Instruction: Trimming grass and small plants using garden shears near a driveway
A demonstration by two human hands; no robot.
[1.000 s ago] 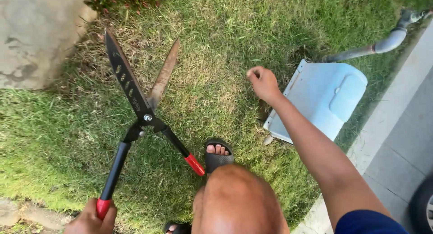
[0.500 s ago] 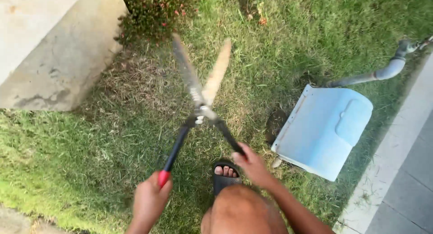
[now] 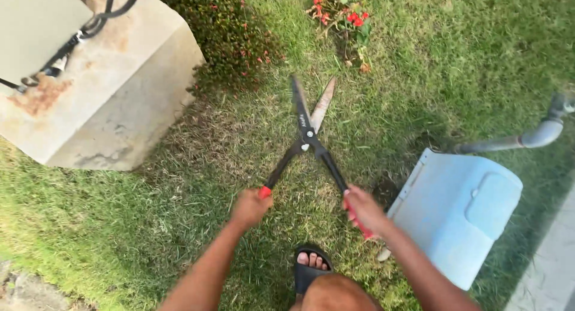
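Observation:
I hold a pair of hedge shears (image 3: 307,133) out over the grass, blades slightly apart and pointing away from me. My left hand (image 3: 250,207) grips the left red-ended handle. My right hand (image 3: 363,210) is closed around the right red grip. The black handle shafts cross at the pivot bolt. Both my forearms stretch forward, and my sandalled foot (image 3: 308,267) shows below them.
A concrete block (image 3: 114,101) with a black cable stands at the upper left, a low shrub (image 3: 230,32) beside it. Red flowers (image 3: 341,14) lie ahead. A pale blue cover (image 3: 458,212) lies on the grass at right, a grey pipe (image 3: 527,138) behind it.
A second ago only my left hand held the shears. My right hand has since taken the other handle, and the shears have moved forward and to the centre.

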